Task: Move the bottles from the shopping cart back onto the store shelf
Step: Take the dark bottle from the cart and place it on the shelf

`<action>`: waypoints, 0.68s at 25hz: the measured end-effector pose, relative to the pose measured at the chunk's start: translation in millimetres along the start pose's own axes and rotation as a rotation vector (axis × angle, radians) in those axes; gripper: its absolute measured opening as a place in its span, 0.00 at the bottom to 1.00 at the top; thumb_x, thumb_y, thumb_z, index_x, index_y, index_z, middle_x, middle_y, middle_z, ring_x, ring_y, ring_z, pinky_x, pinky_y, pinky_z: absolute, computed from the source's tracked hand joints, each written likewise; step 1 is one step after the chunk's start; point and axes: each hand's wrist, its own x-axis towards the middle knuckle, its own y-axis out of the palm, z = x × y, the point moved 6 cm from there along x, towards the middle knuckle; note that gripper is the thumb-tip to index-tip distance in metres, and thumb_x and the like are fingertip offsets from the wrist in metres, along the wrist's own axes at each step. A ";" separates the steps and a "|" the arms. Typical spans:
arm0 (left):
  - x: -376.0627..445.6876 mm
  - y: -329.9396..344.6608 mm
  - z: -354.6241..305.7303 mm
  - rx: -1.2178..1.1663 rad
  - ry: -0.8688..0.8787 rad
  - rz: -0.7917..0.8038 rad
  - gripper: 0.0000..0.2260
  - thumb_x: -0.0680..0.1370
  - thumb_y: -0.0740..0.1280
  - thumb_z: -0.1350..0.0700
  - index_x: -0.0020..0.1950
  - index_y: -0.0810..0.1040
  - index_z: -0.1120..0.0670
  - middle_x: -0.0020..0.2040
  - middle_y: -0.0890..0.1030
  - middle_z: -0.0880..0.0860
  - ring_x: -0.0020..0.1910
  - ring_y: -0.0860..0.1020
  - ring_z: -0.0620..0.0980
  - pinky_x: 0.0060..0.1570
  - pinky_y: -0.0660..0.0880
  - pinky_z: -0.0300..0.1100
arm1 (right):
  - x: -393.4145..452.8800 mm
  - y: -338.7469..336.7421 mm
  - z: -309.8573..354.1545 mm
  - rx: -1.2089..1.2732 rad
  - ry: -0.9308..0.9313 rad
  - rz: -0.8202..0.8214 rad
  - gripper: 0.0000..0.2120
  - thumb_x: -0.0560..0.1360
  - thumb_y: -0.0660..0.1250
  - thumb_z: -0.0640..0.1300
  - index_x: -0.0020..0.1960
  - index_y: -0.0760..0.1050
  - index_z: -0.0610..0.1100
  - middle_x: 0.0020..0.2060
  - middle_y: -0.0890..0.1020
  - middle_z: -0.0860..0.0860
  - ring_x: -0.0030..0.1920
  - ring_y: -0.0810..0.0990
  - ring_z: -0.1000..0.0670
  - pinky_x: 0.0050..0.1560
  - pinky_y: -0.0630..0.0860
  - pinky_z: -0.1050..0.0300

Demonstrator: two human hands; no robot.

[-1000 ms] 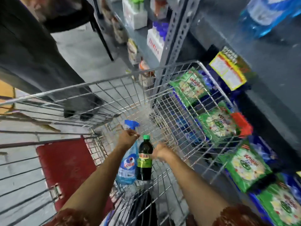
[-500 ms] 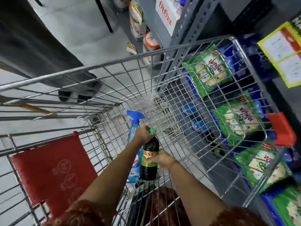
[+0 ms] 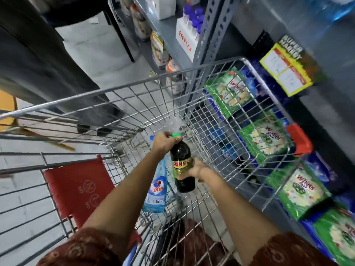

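A dark soda bottle (image 3: pixel 182 166) with a green cap and a yellow-green label is lifted inside the wire shopping cart (image 3: pixel 123 87). My left hand (image 3: pixel 164 143) grips its neck just under the cap. My right hand (image 3: pixel 194 170) holds its body at the label. A blue spray bottle of cleaner (image 3: pixel 156 189) stands in the cart to the left of it, partly hidden behind my left forearm. The grey metal store shelf (image 3: pixel 209 25) rises on the right, beyond the cart.
Green detergent packs (image 3: pixel 228 91) line the low shelf right of the cart. A white box of purple-capped bottles (image 3: pixel 187 35) sits higher up. A person in dark trousers (image 3: pixel 38 60) stands at the cart's far left. The red child-seat flap (image 3: pixel 78 187) hangs near me.
Both hands have closed on the dark soda bottle and raised it off the cart floor. My left hand left the spray bottle's side for the soda bottle's neck.
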 end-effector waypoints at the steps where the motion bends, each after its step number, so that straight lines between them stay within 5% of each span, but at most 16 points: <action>1: -10.5 -0.9 -15.3 -0.077 0.016 0.011 0.12 0.70 0.72 0.58 0.49 0.74 0.58 0.47 0.76 0.56 0.47 0.75 0.52 0.46 0.74 0.43 | -16.3 -7.0 6.7 -0.014 -0.030 -0.011 0.34 0.61 0.77 0.37 0.64 0.67 0.41 0.58 0.77 0.47 0.61 0.73 0.46 0.62 0.68 0.53; 5: -56.6 1.0 -83.4 -0.167 0.213 0.035 0.10 0.67 0.73 0.60 0.32 0.73 0.54 0.33 0.75 0.52 0.40 0.74 0.50 0.33 0.69 0.38 | -72.1 -27.2 29.3 0.087 -0.236 0.004 0.20 0.63 0.76 0.37 0.54 0.77 0.44 0.56 0.81 0.43 0.55 0.78 0.46 0.57 0.75 0.50; 8: -111.7 -6.7 -135.0 -0.251 0.357 0.033 0.09 0.66 0.74 0.62 0.30 0.76 0.54 0.31 0.77 0.51 0.34 0.75 0.48 0.37 0.72 0.39 | -129.9 -49.2 46.0 0.179 -0.409 -0.045 0.22 0.65 0.74 0.34 0.57 0.75 0.40 0.56 0.80 0.41 0.48 0.77 0.50 0.43 0.74 0.63; 11: -186.1 -5.2 -182.3 -0.292 0.532 0.098 0.11 0.66 0.74 0.63 0.25 0.79 0.54 0.25 0.79 0.48 0.27 0.76 0.44 0.33 0.73 0.36 | -191.7 -76.3 51.1 0.307 -0.599 -0.147 0.22 0.63 0.75 0.32 0.56 0.76 0.36 0.49 0.81 0.44 0.45 0.79 0.49 0.49 0.75 0.58; 14: -266.2 4.7 -224.9 -0.305 0.675 0.129 0.04 0.64 0.75 0.61 0.32 0.82 0.56 0.23 0.80 0.47 0.25 0.77 0.43 0.30 0.74 0.33 | -257.7 -104.4 47.5 0.367 -0.807 -0.280 0.18 0.59 0.77 0.35 0.48 0.78 0.43 0.40 0.84 0.50 0.41 0.81 0.49 0.48 0.78 0.56; 17: -341.6 17.3 -258.4 -0.297 0.788 0.090 0.09 0.61 0.78 0.55 0.37 0.83 0.57 0.30 0.82 0.51 0.29 0.78 0.45 0.34 0.76 0.36 | -328.3 -129.5 40.0 0.424 -1.014 -0.346 0.20 0.52 0.76 0.42 0.44 0.77 0.48 0.31 0.85 0.58 0.35 0.83 0.57 0.40 0.79 0.65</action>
